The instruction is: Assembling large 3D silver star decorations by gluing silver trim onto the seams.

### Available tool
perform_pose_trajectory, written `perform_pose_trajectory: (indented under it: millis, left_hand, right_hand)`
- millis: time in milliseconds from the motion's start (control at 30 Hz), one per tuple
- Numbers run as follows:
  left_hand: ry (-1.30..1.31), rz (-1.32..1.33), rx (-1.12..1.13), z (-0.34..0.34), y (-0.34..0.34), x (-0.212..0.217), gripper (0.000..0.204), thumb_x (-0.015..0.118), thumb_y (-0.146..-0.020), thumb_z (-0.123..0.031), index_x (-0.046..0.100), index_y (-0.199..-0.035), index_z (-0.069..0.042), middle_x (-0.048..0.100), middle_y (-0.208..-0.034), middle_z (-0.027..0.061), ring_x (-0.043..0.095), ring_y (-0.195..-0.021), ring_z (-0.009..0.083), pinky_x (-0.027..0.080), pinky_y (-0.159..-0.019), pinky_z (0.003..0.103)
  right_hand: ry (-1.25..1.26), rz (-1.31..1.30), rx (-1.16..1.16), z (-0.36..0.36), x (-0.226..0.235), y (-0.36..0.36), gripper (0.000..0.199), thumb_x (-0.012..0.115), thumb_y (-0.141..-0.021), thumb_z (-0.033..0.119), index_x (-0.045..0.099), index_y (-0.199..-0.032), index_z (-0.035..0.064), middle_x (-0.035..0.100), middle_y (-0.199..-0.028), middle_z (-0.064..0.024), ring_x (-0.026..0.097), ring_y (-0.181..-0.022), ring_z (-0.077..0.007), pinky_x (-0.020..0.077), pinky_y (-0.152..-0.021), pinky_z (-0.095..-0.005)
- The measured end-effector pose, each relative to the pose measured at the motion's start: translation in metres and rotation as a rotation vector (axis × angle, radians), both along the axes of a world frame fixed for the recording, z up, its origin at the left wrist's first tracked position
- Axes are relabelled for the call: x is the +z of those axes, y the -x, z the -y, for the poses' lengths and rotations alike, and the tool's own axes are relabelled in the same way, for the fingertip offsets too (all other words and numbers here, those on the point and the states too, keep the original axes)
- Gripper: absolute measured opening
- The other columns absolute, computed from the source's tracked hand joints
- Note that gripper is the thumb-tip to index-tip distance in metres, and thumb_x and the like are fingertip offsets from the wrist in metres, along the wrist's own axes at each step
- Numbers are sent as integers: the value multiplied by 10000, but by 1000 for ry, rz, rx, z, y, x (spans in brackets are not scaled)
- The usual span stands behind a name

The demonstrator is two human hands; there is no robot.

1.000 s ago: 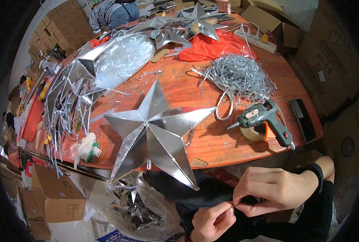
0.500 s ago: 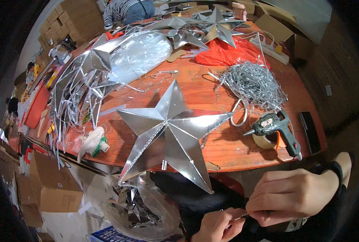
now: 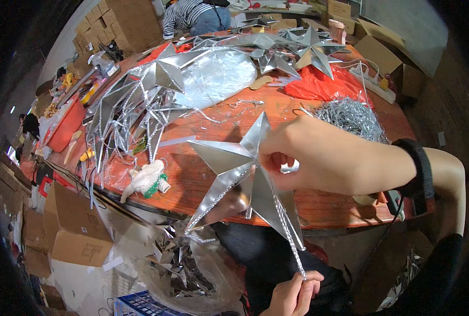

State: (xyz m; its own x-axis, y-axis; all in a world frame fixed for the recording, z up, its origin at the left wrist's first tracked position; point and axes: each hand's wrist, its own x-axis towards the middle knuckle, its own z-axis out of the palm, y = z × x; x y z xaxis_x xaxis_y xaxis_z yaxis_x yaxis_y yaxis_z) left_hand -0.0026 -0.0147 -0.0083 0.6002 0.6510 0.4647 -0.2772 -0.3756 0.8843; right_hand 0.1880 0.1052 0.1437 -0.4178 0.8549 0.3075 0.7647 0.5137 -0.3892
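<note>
A large silver five-pointed star point(image 3: 218, 157) rests at the table's front, its lower points reaching past the edge. A sparkling silver cord point(image 3: 295, 252) stretches down along the star's lower right arm. My left hand point(image 3: 293, 296) pinches its lower end, below the star's tip. My right hand point(image 3: 311, 152) is closed near the star's centre, at the cord's upper end; its fingertips are partly hidden. Similar sparkling trim lines the star's lower left arm. Behind my right forearm lies a tangled heap of silver strands point(image 3: 350, 118). Only part of a glue gun point(image 3: 394, 202) shows under the forearm.
Several trimmed silver stars point(image 3: 158, 76) pile up at the left, others point(image 3: 313, 50) at the back. A red plastic bag point(image 3: 319, 87) lies far right. A white and green object point(image 3: 147, 178) sits near the left edge. Below stand a cardboard box point(image 3: 81, 231) and a bag of silver pieces point(image 3: 224, 279).
My right hand has risen from the lower right to the star's centre. The cord is now drawn out between both hands. The view has shifted, and the scene appears farther right.
</note>
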Motion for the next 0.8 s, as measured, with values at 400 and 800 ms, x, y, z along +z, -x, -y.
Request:
perform_pose_trajectory:
  millis: [400,800]
  left_hand:
    - [-62,52,-44,-9,-5,11,454,405,-882,41,293,-1322,29,594,-823,192,551,-511,231,440,-458,286]
    - [-123,40,-71,-12,-10,11,555,445,-846,63,236,-1354,-9,589,-847,172,538,-557,242,454,-506,303]
  right_hand:
    - [40,126,-58,-21,-7,1,100,598,-676,74,567,-689,-19,573,-633,-189,587,-610,-344,469,-571,-390]
    - [93,155,-53,-20,-1,6,111,609,-696,53,558,-727,-40,575,-692,-205,587,-676,-362,476,-614,-393]
